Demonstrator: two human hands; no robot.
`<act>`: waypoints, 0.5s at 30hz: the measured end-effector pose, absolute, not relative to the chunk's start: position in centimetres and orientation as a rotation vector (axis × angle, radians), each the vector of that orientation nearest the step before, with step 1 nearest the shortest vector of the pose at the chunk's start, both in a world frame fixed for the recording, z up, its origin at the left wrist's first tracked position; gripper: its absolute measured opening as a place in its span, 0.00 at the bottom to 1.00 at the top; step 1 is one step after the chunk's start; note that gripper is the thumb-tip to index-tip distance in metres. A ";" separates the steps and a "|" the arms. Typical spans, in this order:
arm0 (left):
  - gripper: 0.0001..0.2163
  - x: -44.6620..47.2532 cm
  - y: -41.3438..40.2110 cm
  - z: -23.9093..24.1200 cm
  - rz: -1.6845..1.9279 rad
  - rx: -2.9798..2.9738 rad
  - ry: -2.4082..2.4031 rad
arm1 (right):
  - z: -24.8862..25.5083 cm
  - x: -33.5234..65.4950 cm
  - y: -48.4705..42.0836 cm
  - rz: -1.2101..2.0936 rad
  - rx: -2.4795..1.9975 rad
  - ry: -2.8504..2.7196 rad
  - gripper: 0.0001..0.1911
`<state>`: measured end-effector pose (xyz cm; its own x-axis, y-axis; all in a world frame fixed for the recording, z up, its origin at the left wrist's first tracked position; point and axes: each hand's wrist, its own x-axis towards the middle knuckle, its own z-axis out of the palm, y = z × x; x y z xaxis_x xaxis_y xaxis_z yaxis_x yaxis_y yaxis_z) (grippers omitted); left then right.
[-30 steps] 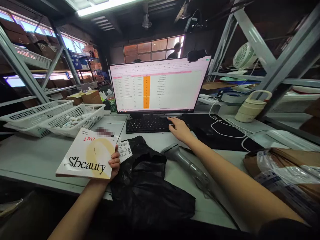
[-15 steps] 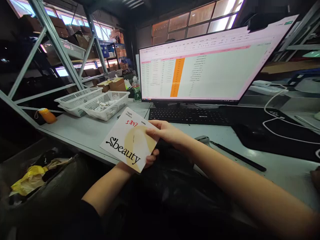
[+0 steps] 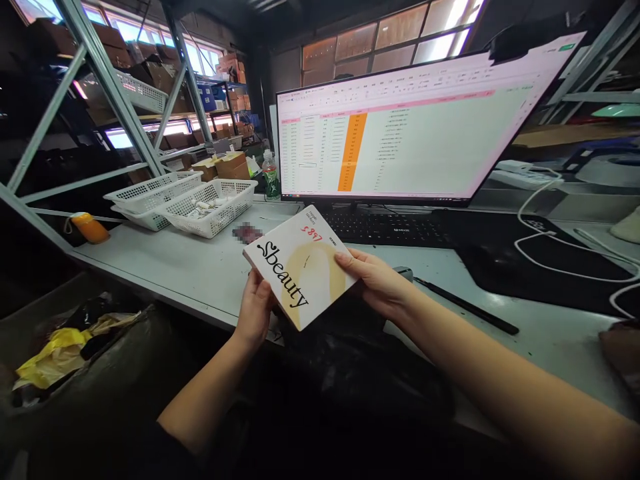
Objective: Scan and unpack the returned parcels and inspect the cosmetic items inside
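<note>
A flat white nipple sticker box (image 3: 300,270), marked "Sbeauty" and with a red handwritten "5897", is tilted in the air above the desk's front edge. My right hand (image 3: 373,275) grips its right corner, thumb on the printed face and fingers hidden behind. At the lower left edge, my left hand (image 3: 256,303) is closed on the box, with its thumb against the side and the other fingers mostly out of sight underneath. Behind the box is a black keyboard (image 3: 400,230), partly covered by it.
White perforated baskets (image 3: 210,210) stand at the desk's left, near a green-labelled bottle (image 3: 271,177). A large monitor (image 3: 425,147) shows a spreadsheet. To the right lie a black stick (image 3: 465,307) and a mat with white cables (image 3: 530,267). A bag-lined bin (image 3: 115,360) sits below left.
The box has moved up and to the right and turned clockwise. My left hand has shifted from beneath its right side to its lower left edge. My right hand keeps its hold.
</note>
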<state>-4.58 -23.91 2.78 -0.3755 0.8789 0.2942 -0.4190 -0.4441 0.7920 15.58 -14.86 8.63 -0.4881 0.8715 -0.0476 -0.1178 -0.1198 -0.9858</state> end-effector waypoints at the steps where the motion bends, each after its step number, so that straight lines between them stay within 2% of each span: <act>1: 0.29 -4.5 -24.0 2.5 1.934 0.951 0.807 | 8.5 15.7 -15.0 1.721 -0.874 -1.387 0.24; 5: 0.25 -4.6 -24.2 1.8 1.953 1.079 0.845 | 8.2 16.0 -15.8 1.778 -0.882 -1.312 0.19; 10: 0.31 -4.5 -24.5 2.2 1.964 1.141 0.812 | 7.9 16.3 -17.5 1.877 -0.967 -1.179 0.15; 15: 0.31 -4.0 -24.3 2.9 1.874 0.999 0.743 | 7.5 16.4 -18.8 1.879 -0.997 -1.084 0.14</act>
